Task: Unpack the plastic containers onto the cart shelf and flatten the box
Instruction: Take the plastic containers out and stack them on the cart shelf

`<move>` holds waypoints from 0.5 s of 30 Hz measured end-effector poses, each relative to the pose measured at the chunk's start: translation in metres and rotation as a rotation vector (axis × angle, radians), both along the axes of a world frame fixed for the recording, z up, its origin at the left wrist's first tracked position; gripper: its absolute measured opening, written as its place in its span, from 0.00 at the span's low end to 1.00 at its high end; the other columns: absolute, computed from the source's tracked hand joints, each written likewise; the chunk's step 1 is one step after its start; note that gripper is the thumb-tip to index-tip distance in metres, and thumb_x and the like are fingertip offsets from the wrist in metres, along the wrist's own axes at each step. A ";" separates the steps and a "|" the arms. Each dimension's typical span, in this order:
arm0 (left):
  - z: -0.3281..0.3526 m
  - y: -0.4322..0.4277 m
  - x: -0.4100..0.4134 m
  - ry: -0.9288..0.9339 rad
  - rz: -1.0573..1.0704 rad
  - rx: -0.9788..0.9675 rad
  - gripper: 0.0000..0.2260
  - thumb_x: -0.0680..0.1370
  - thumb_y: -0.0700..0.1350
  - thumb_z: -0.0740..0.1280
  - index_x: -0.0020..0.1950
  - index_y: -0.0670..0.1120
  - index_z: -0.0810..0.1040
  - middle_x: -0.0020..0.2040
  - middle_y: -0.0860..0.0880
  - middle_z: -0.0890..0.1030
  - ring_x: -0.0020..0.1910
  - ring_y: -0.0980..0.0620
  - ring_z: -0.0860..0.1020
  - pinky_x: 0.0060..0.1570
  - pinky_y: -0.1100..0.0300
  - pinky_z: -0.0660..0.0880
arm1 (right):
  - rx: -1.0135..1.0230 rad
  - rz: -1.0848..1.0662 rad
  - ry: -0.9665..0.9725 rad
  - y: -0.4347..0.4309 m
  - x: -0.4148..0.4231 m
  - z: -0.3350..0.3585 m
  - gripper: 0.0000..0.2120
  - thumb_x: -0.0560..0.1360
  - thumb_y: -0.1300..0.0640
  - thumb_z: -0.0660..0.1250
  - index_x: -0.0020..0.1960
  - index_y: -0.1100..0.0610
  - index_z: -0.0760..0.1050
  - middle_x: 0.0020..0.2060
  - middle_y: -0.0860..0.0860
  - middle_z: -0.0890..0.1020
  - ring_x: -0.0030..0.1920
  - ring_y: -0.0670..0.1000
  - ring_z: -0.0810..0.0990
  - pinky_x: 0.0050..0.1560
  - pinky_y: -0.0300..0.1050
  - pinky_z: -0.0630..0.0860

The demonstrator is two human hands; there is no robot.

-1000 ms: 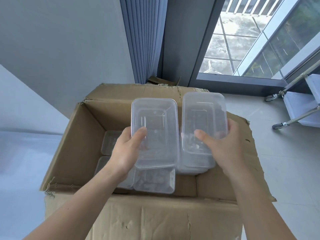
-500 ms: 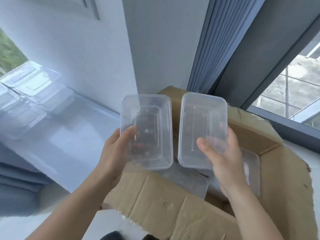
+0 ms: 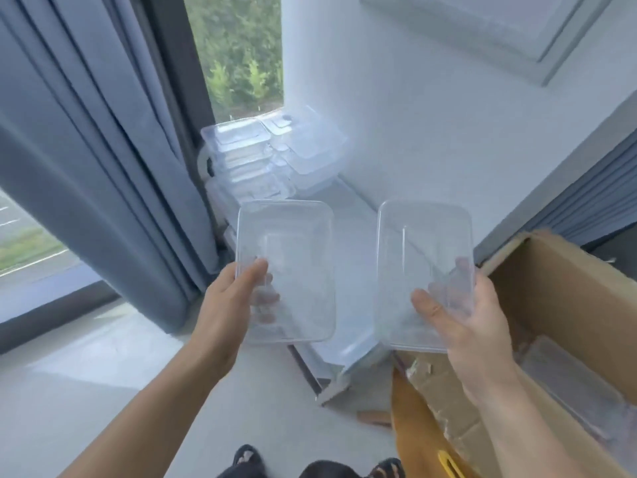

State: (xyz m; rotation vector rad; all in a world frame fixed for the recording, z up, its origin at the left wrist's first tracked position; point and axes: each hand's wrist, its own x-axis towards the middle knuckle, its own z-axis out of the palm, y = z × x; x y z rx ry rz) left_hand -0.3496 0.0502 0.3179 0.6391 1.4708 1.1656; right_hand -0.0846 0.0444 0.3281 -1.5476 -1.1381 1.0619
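Note:
My left hand (image 3: 230,305) grips a clear plastic container (image 3: 296,257) by its near left edge, thumb on top and fingers underneath. My right hand (image 3: 458,319) holds a second clear container (image 3: 418,257) by its near right corner. Both containers hover above the pale cart shelf (image 3: 348,229). Several clear containers (image 3: 265,157) sit stacked at the shelf's far end. The open cardboard box (image 3: 565,291) stands at the right, with more containers (image 3: 568,377) blurred inside.
A blue-grey curtain (image 3: 96,160) hangs at the left beside a window. A white wall (image 3: 431,108) runs behind the shelf. Grey floor (image 3: 138,391) lies below, with my sandalled feet (image 3: 248,460) at the bottom edge. A yellow tool (image 3: 448,465) lies by the box.
The view has swung left from the box to the cart shelf. Both hands carried their containers out of the box and over the shelf, and moved further apart.

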 end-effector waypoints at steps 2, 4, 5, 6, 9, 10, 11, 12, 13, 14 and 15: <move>0.001 -0.006 -0.037 0.008 0.027 -0.010 0.23 0.70 0.59 0.69 0.58 0.47 0.80 0.54 0.46 0.84 0.49 0.42 0.84 0.55 0.37 0.78 | -0.018 0.034 -0.007 0.007 -0.035 0.000 0.41 0.62 0.43 0.77 0.72 0.40 0.64 0.57 0.44 0.79 0.53 0.41 0.81 0.59 0.52 0.77; 0.002 -0.009 -0.066 0.012 0.058 -0.019 0.23 0.67 0.60 0.70 0.57 0.48 0.80 0.54 0.48 0.85 0.49 0.43 0.84 0.56 0.37 0.78 | -0.029 0.067 -0.041 0.012 -0.065 0.001 0.40 0.63 0.41 0.78 0.71 0.39 0.64 0.57 0.45 0.80 0.51 0.41 0.81 0.58 0.52 0.77; 0.004 -0.009 -0.078 0.007 0.070 -0.020 0.23 0.67 0.60 0.70 0.57 0.49 0.80 0.54 0.48 0.85 0.48 0.44 0.84 0.56 0.37 0.78 | -0.030 0.080 -0.060 0.015 -0.078 0.002 0.40 0.63 0.40 0.78 0.71 0.38 0.64 0.57 0.44 0.80 0.51 0.40 0.81 0.58 0.51 0.77; 0.004 -0.008 -0.089 0.001 0.085 -0.018 0.22 0.68 0.59 0.69 0.57 0.49 0.80 0.54 0.48 0.84 0.47 0.44 0.85 0.56 0.36 0.78 | -0.032 0.093 -0.080 0.019 -0.088 0.002 0.40 0.64 0.40 0.78 0.71 0.38 0.64 0.57 0.44 0.80 0.51 0.40 0.81 0.57 0.50 0.76; 0.001 0.002 -0.112 -0.013 0.132 -0.008 0.20 0.70 0.58 0.68 0.57 0.48 0.80 0.54 0.46 0.84 0.45 0.46 0.84 0.56 0.38 0.78 | -0.042 0.136 -0.111 0.037 -0.113 0.000 0.39 0.63 0.40 0.75 0.71 0.37 0.63 0.57 0.43 0.79 0.51 0.40 0.80 0.58 0.51 0.76; 0.000 0.006 -0.117 -0.017 0.142 -0.004 0.21 0.70 0.58 0.68 0.57 0.48 0.80 0.55 0.46 0.84 0.45 0.46 0.84 0.54 0.39 0.79 | -0.045 0.147 -0.113 0.044 -0.119 -0.001 0.38 0.63 0.39 0.75 0.70 0.36 0.64 0.57 0.42 0.79 0.51 0.40 0.80 0.59 0.52 0.76; 0.000 0.011 -0.121 -0.020 0.152 -0.002 0.21 0.70 0.58 0.68 0.57 0.48 0.80 0.54 0.46 0.84 0.44 0.46 0.84 0.52 0.41 0.79 | -0.046 0.155 -0.114 0.051 -0.124 -0.003 0.38 0.63 0.39 0.75 0.70 0.36 0.64 0.57 0.42 0.79 0.50 0.39 0.81 0.59 0.53 0.76; -0.001 0.017 -0.124 -0.018 0.160 -0.003 0.21 0.70 0.58 0.68 0.57 0.47 0.80 0.54 0.46 0.84 0.44 0.46 0.84 0.51 0.42 0.79 | -0.049 0.161 -0.111 0.059 -0.129 -0.005 0.37 0.63 0.39 0.75 0.69 0.35 0.64 0.57 0.42 0.79 0.50 0.39 0.81 0.60 0.53 0.76; 0.000 0.023 -0.126 -0.011 0.164 -0.006 0.21 0.70 0.58 0.68 0.57 0.48 0.80 0.54 0.46 0.84 0.44 0.47 0.84 0.51 0.42 0.79 | -0.052 0.165 -0.102 0.067 -0.133 -0.007 0.37 0.63 0.39 0.76 0.69 0.35 0.65 0.57 0.42 0.79 0.49 0.38 0.81 0.60 0.54 0.76; 0.000 0.030 -0.128 -0.001 0.164 -0.010 0.20 0.70 0.58 0.68 0.56 0.48 0.80 0.53 0.47 0.84 0.45 0.47 0.85 0.53 0.41 0.79 | -0.052 0.171 -0.087 0.077 -0.137 -0.009 0.37 0.63 0.39 0.77 0.68 0.36 0.65 0.57 0.42 0.79 0.49 0.38 0.81 0.59 0.54 0.76; 0.002 0.038 -0.130 0.009 0.163 -0.014 0.20 0.70 0.58 0.68 0.56 0.48 0.80 0.54 0.47 0.84 0.46 0.47 0.85 0.54 0.40 0.79 | -0.053 0.176 -0.069 0.087 -0.140 -0.011 0.38 0.63 0.38 0.78 0.68 0.36 0.65 0.57 0.42 0.79 0.49 0.38 0.81 0.59 0.53 0.76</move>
